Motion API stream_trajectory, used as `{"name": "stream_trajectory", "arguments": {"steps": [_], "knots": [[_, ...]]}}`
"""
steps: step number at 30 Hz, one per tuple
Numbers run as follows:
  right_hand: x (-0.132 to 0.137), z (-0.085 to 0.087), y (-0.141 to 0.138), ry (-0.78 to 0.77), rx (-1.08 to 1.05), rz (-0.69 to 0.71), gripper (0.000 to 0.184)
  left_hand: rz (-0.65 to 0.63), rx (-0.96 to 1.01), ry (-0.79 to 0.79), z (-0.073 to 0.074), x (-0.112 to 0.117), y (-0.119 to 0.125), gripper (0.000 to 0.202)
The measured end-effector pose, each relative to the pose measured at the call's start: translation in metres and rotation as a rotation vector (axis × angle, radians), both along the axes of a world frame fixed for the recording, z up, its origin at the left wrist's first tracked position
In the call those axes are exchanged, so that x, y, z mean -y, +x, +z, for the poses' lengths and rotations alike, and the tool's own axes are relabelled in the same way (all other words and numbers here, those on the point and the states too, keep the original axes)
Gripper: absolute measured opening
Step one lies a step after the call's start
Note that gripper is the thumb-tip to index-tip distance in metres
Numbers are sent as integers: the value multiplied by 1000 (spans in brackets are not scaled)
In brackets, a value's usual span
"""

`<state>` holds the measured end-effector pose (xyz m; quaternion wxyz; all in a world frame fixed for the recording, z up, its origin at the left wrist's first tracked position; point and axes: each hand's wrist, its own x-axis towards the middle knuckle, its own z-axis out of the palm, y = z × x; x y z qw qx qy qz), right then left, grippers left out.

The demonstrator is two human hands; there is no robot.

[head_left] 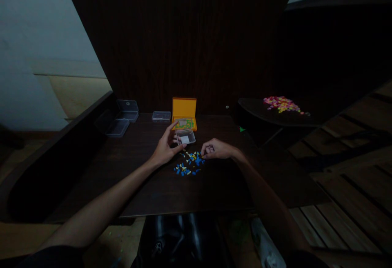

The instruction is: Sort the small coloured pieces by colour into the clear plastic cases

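Observation:
My left hand (167, 145) is closed around the left side of a small clear plastic box (190, 137), tilted open toward me with a white patch inside. Just in front of it lies a loose pile of small blue, yellow and pale pieces (184, 170) on the dark table. At the pile's right edge is my right hand (216, 149), its fingers curled and pinched together at the pieces; whatever is between the fingertips is too small to make out. Behind the clear box stands an open orange case (184, 106) with green pieces in it.
A closed clear box (161, 116) sits left of the orange case. Farther left is an open clear box (118, 128). Pink and yellow pieces (283, 104) are heaped on a curved dark shelf (260, 108) at right. A raised dark side panel (61, 153) edges the table's left.

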<state>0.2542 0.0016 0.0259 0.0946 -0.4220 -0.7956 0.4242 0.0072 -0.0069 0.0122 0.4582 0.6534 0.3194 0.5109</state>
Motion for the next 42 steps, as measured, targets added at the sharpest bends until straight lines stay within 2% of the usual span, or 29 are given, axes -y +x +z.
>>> {"name": "stream_trajectory", "arguments": {"steps": [5,13,23,29,33,36,42], "knots": [[1,4,1,68,-6,-38,25,8,-16,-2,3,2,1,86],[-1,-1,2,24,-7,-10,29,-3,-12,3,3,3,1,84],[1,3,2,14,62,-23,31,1,-23,8,-2,1,1,84],[3,9,1,21,-46,-54,32,-23,-29,0,-1,3,1,84],[8,14,-7,120,-219,-202,32,-54,-55,-7,-3,4,3,85],[10,11,-18,214,-298,-296,32,-90,-85,13,-4,8,6,81],[14,1,-36,417,-144,-396,21,-110,-132,46,-3,18,12,79]]}}
